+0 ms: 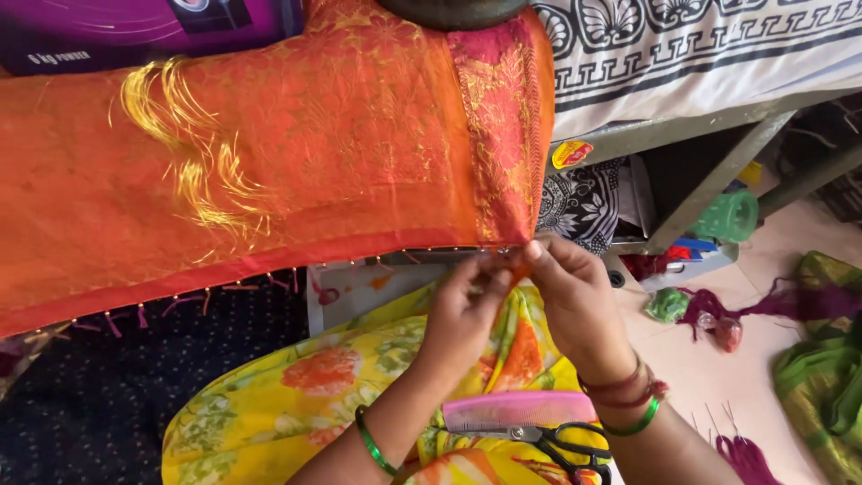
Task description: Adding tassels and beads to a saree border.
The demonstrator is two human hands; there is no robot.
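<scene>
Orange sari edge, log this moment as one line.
left hand: pinching threads at orange sari edge | right hand: pinching same spot | lap: pink comb, black scissors

Orange sari [296, 153] up top, woven with a faint floral pattern, a red-and-gold border [494, 126] down its side, yellow threads [189, 144] loose across it. Below, a yellow cloth [296, 386] printed with orange flowers. Pink comb [519, 411], black-handled scissors [561, 445]. Green bangles [375, 446] on the wrists. White sheet [700, 45] with black motifs. Purple yarn [772, 305] on the floor.
</scene>
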